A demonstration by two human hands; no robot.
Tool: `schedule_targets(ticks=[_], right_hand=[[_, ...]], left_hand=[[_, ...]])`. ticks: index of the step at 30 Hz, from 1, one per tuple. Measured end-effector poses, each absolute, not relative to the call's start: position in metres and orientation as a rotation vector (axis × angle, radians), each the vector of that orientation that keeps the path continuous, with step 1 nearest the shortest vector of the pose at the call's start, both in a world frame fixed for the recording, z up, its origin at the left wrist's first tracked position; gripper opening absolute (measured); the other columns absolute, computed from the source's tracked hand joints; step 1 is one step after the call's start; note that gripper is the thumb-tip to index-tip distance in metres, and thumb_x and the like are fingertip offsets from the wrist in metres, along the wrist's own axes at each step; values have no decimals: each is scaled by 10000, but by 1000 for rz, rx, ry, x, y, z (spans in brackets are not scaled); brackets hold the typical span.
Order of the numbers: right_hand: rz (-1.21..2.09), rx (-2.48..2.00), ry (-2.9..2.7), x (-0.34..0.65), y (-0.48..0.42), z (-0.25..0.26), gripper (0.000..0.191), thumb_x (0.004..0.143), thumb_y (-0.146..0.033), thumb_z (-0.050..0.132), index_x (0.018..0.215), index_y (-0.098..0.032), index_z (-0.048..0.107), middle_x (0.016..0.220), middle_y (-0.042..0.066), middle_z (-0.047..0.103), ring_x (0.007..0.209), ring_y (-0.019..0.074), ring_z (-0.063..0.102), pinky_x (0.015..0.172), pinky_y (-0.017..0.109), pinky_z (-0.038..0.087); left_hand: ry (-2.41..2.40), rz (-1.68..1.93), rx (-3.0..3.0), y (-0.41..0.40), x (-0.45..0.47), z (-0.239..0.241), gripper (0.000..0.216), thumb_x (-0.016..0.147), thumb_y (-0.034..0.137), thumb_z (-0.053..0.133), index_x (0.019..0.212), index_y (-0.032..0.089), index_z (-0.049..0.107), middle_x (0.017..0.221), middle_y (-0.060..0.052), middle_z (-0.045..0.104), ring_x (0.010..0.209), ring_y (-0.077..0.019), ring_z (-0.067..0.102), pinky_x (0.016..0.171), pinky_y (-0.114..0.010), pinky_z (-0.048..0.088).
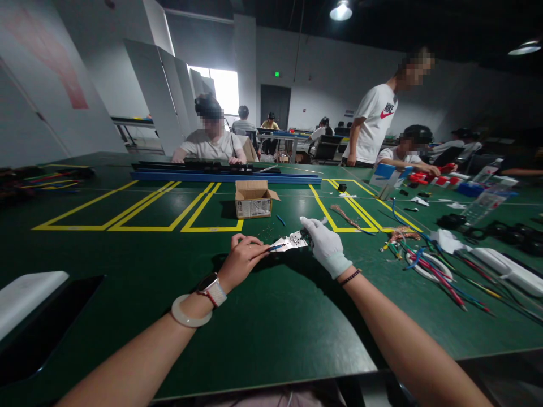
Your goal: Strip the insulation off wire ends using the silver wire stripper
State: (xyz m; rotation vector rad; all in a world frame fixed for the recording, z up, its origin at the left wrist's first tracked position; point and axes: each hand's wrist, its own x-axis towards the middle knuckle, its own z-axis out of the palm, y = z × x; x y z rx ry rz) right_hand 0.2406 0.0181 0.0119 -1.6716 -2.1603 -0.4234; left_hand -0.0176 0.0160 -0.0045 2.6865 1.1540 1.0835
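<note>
My left hand, bare with a ring, watch and bangle at the wrist, pinches a short blue wire. The wire's far end lies at the jaws of a silver wire stripper. In a white glove, my right hand is closed around the stripper's handles, which the fingers mostly hide. Both hands are just above the green table, close together. Beyond them stands an open cardboard box. A loose bit of blue wire lies beside the box, with tiny scraps near it.
Stripped copper strands and a tangle of coloured wires lie to the right, near a white power strip. Blue rails cross the table's far side. A dark tablet is at left. Several people are around the room.
</note>
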Motion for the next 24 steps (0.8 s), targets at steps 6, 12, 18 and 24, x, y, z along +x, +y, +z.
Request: schedule_targets(ticks=[6,12,18,24], right_hand=[[-453,-1671,-2179,242,19,12,576,849,-56,376,1402,-212,408,1313,54,543,1007,167,584,778,239,467],[-485,-1678,-2209,243,21,11,536,881,-93,382,1399,-223,415,1292,68,555,970,171,588,733,246,453],[-458,-1723,-2232,241,20,15,528,900,-91,339,1409,-218,391,1284,78,554,967,166,582,700,240,433],[-498,-1788,-2256,238,18,18,428,937,-157,315,1324,-224,485,1169,100,600,930,193,570,727,281,404]], left_hand=[[1119,1148,2700,17,-18,-6,175,905,215,582,1001,223,728,959,-59,747,945,-223,613,891,-431,313],[1095,1201,2726,18,-19,-7,183,910,200,569,992,227,730,942,-58,751,927,-220,624,872,-428,318],[1095,1189,2722,19,-20,-7,177,905,198,578,995,240,725,946,-46,754,934,-216,633,874,-426,317],[1065,1244,2726,20,-22,-8,184,898,162,576,993,217,723,936,-55,757,917,-223,644,866,-431,316]])
